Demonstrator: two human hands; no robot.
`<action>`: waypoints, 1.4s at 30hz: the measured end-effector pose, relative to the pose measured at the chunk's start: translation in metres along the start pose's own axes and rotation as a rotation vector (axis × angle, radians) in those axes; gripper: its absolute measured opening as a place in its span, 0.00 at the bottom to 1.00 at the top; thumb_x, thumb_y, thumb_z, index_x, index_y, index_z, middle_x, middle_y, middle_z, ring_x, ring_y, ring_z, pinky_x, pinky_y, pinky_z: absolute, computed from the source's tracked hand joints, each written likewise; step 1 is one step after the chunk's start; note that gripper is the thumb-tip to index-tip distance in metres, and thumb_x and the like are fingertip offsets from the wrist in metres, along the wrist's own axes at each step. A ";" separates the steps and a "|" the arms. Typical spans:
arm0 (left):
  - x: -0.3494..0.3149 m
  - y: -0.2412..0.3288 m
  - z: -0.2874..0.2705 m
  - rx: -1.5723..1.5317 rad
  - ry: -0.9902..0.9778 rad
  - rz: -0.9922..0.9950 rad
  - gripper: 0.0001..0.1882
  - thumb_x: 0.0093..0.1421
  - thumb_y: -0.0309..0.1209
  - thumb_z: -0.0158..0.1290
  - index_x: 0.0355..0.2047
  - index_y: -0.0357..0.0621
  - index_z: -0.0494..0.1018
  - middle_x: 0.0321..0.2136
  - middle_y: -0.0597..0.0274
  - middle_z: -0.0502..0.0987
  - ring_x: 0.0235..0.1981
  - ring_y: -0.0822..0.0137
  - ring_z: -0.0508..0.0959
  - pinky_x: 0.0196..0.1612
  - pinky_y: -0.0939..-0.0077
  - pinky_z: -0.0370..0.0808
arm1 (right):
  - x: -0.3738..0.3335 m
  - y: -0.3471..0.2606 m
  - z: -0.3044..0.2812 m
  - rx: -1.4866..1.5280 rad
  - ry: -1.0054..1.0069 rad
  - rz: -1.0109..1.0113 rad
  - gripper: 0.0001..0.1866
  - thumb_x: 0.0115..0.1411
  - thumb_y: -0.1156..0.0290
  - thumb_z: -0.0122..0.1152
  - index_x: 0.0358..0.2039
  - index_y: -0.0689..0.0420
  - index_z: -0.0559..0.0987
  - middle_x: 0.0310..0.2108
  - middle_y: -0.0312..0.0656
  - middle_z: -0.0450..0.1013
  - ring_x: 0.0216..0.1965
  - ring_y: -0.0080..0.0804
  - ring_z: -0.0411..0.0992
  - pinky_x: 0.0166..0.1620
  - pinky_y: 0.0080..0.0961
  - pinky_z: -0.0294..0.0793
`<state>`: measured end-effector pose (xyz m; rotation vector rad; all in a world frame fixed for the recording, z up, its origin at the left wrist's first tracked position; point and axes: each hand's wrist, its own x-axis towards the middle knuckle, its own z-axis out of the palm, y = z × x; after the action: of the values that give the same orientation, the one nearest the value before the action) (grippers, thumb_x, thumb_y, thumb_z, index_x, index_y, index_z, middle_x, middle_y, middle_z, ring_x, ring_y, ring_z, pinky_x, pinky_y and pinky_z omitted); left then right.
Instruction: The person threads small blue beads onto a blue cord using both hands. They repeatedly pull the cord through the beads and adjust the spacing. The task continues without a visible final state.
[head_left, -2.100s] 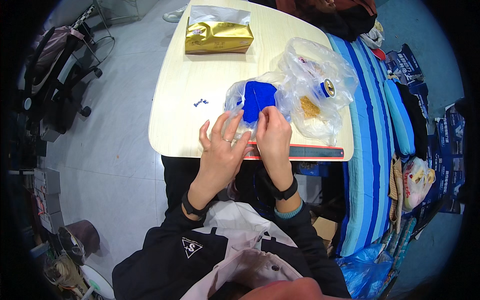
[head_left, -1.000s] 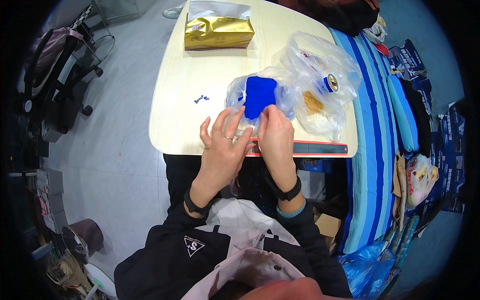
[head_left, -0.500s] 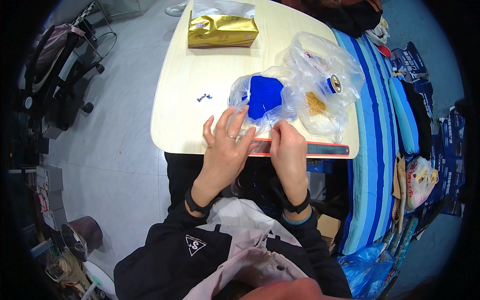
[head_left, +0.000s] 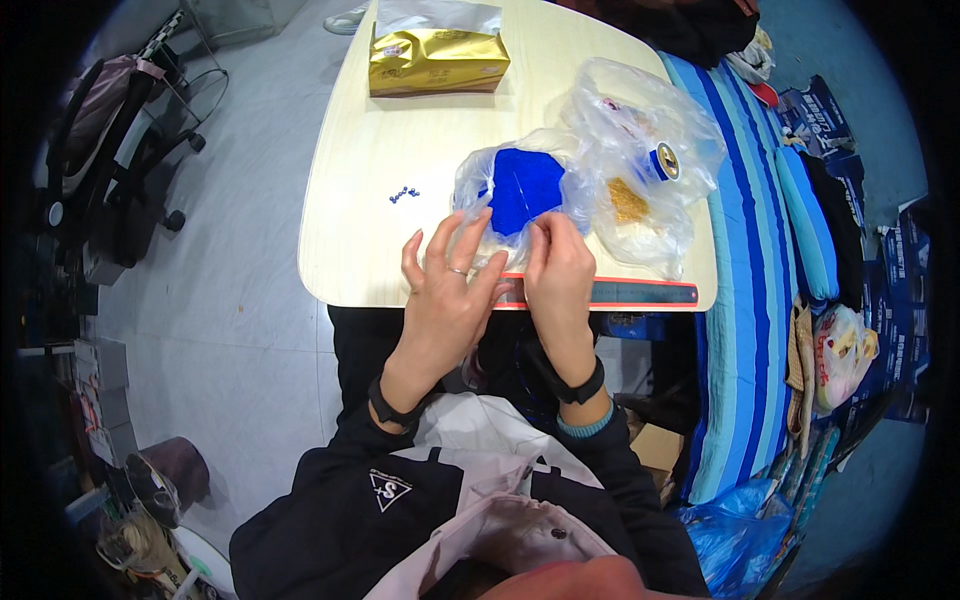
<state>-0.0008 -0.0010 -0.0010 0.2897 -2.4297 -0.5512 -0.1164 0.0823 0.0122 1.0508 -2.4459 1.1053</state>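
A clear plastic bag (head_left: 470, 178) lies open on the table with a bright blue mass (head_left: 530, 190) inside, its grains too fine to make out. My left hand (head_left: 447, 297) rests at the bag's near left edge, fingers spread and fingertips against the plastic. Just right of it my right hand (head_left: 560, 280) is closed in a pinch at the bag's near edge. A thin pale line runs over the blue mass above that pinch; whether my fingers hold it I cannot tell. Beneath both hands a red-edged dark ruler (head_left: 640, 292) lies along the table's near edge.
Small dark blue beads (head_left: 404, 195) sit left of the bag. To the right, another clear bag (head_left: 645, 110) bears a can (head_left: 664, 162) and golden material (head_left: 627, 201). A gold tissue pack (head_left: 440, 62) stands at the back of the table (head_left: 350, 240). A blue striped bed (head_left: 750, 300) adjoins it.
My right hand has moved up and slightly left, from over the ruler to the near edge of the blue mass. The pale line reaches farther back. My left hand has barely moved.
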 end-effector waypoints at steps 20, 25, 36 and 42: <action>0.000 0.000 0.000 0.016 -0.005 0.003 0.16 0.50 0.31 0.58 0.40 0.44 0.73 0.58 0.52 0.62 0.59 0.51 0.59 0.58 0.46 0.50 | 0.002 -0.001 0.001 -0.040 -0.013 -0.001 0.01 0.56 0.80 0.54 0.28 0.64 0.71 0.24 0.53 0.70 0.26 0.54 0.69 0.29 0.39 0.68; 0.000 0.000 0.000 -0.015 -0.013 -0.011 0.16 0.50 0.28 0.57 0.42 0.46 0.74 0.59 0.52 0.61 0.59 0.49 0.58 0.58 0.45 0.48 | -0.012 -0.009 -0.022 -0.071 -0.121 0.022 0.02 0.55 0.80 0.54 0.27 0.64 0.71 0.24 0.53 0.70 0.26 0.53 0.70 0.29 0.39 0.68; 0.000 0.000 0.002 -0.014 -0.005 -0.009 0.16 0.51 0.27 0.57 0.42 0.46 0.74 0.59 0.52 0.61 0.58 0.48 0.58 0.57 0.44 0.49 | 0.013 0.004 0.015 -0.056 -0.037 0.021 0.03 0.57 0.78 0.53 0.28 0.64 0.70 0.26 0.54 0.70 0.28 0.56 0.69 0.30 0.41 0.68; 0.001 -0.001 -0.003 -0.043 0.093 -0.004 0.14 0.51 0.30 0.57 0.40 0.46 0.75 0.56 0.55 0.65 0.57 0.52 0.60 0.56 0.48 0.51 | 0.007 0.008 0.008 0.103 0.011 0.099 0.02 0.58 0.78 0.53 0.30 0.64 0.72 0.23 0.50 0.71 0.23 0.42 0.71 0.28 0.29 0.69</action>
<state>0.0001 -0.0034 0.0012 0.2959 -2.3252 -0.5780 -0.1265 0.0766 0.0057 0.9587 -2.4799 1.2764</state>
